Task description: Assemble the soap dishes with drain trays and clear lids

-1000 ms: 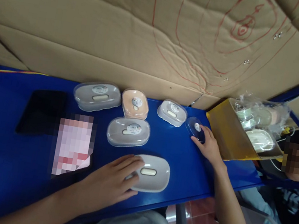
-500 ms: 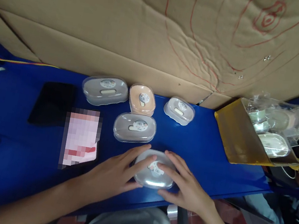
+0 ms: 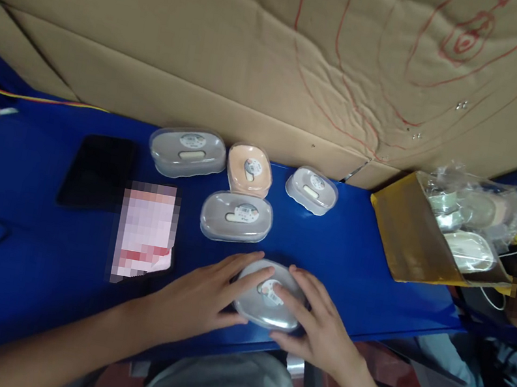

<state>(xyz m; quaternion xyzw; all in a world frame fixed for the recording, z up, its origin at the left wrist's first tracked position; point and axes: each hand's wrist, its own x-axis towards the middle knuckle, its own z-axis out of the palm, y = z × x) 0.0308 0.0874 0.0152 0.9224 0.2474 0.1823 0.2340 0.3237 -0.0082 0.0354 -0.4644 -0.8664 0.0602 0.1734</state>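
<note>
An oval grey case with a clear lid and a round sticker lies on the blue table near its front edge. My left hand grips its left side, fingers on the lid and thumb at the lower edge. On the right side my right hand holds the same case, its fingertips on the lid. Just behind is another grey case. Further back stand a large grey case, a peach case and a smaller grey case.
At the right, an open cardboard box holds plastic-wrapped cases. A black tablet-like object and a blurred-out pink item lie left on the blue table. Cardboard lines the back. Another person is partly visible at far right.
The case between my hands is turned slightly, its right end now nearer me. Both hands remain on it. The whole view has shifted a little.
</note>
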